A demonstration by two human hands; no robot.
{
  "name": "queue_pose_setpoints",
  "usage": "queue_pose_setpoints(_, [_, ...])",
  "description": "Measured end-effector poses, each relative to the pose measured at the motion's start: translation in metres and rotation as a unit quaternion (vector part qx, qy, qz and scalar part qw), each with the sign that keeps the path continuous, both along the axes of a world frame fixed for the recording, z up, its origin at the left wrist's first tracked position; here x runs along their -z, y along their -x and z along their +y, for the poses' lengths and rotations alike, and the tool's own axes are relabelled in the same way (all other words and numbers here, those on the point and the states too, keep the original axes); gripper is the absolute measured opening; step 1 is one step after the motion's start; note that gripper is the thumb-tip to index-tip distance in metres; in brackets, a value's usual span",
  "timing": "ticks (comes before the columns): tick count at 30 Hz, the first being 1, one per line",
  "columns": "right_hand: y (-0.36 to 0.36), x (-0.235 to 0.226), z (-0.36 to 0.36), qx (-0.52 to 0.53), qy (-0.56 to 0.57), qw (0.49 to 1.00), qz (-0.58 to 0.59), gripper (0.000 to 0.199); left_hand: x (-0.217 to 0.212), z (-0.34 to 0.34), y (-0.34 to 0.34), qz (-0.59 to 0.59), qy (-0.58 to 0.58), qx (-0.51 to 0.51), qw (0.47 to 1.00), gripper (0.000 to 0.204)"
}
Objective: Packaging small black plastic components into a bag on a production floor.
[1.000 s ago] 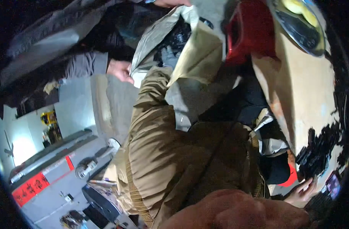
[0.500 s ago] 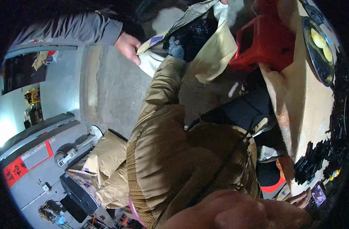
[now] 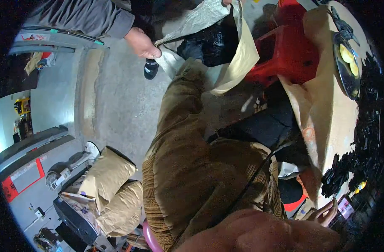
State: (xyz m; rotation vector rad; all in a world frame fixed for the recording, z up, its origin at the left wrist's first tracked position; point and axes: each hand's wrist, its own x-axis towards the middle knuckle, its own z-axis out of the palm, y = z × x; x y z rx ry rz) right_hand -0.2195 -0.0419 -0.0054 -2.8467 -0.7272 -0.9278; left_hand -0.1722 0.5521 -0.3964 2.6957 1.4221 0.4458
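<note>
Brown sleeve [image 3: 179,138] — beige sack [image 3: 238,63] — red stool [image 3: 292,54].

Matt woven-plastic sack [image 3: 238,63], coarse brown cloth sleeve [image 3: 179,138], rough concrete floor [image 3: 116,105]

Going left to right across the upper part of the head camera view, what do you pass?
A co-worker's grey sleeve → that person's hand gripping the pale woven sack → red plastic stool → tan table top → dark round tray with yellow pieces.
</note>
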Motion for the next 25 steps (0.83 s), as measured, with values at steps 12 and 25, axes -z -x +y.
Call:
queue_pose_setpoints(12, [0.011,0.000,0.002,0.021,0.006,1.000,-0.012,0.011,0.006,0.026,-0.001,-0.014,0.140,0.018,0.990,0.029])
queue_pose_setpoints(25, [0.010,0.012,-0.023,-0.004,-0.080,0.997,0.004,0.014,-0.145,-0.049,0.000,-0.437,0.297,0.268,0.806,0.018])
